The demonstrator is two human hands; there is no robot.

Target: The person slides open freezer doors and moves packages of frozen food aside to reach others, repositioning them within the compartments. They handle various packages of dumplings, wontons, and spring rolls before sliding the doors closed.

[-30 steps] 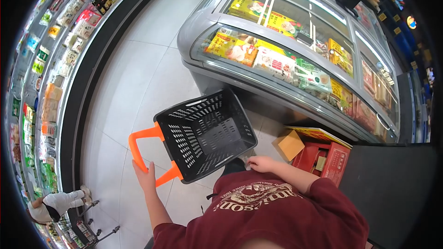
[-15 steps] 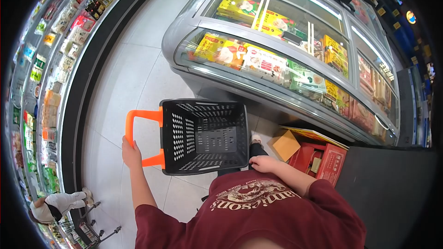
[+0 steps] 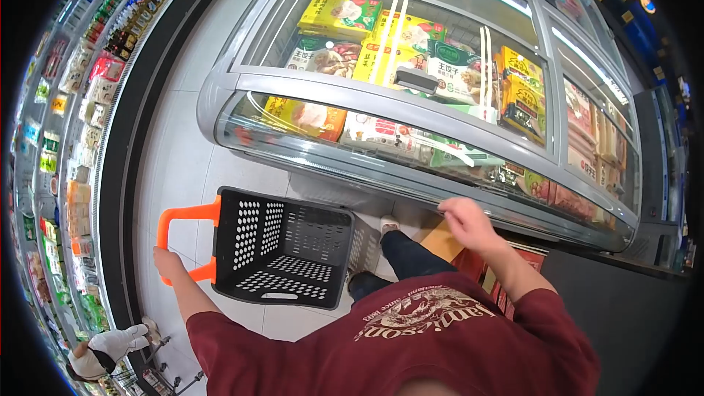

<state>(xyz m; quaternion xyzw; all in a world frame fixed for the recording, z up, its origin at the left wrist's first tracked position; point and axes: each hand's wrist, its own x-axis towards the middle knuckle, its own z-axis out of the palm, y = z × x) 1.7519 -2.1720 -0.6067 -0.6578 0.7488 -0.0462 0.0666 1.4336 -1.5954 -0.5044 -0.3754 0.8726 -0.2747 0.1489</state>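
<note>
My left hand (image 3: pixel 169 264) is wrapped round the orange handle (image 3: pixel 166 231) of a black perforated shopping basket (image 3: pixel 282 297). The basket leans beside my legs, its open side facing up and no goods visible inside. Raised near the front edge of a glass-topped freezer (image 3: pixel 220 106), my right hand (image 3: pixel 468 221) has its fingers curled, and whether anything is in them is too small to tell. Under the glass lie yellow food packs (image 3: pixel 339 15) and a green and white dumpling pack (image 3: pixel 456 73). A dark handle (image 3: pixel 416 81) sits on the sliding glass lid.
Shelves of packaged goods (image 3: pixel 81 198) line the left side behind a black ledge (image 3: pixel 121 198). At the lower left is another person (image 3: pixel 110 348) with a cart (image 3: pixel 155 380). Red boxes (image 3: pixel 524 253) stand partly hidden behind my right arm, beside a dark panel (image 3: pixel 601 308).
My right hand has risen from beside my body toward the freezer. The basket has shifted left and tilted, with my left hand still on its handle. The freezer appears closer.
</note>
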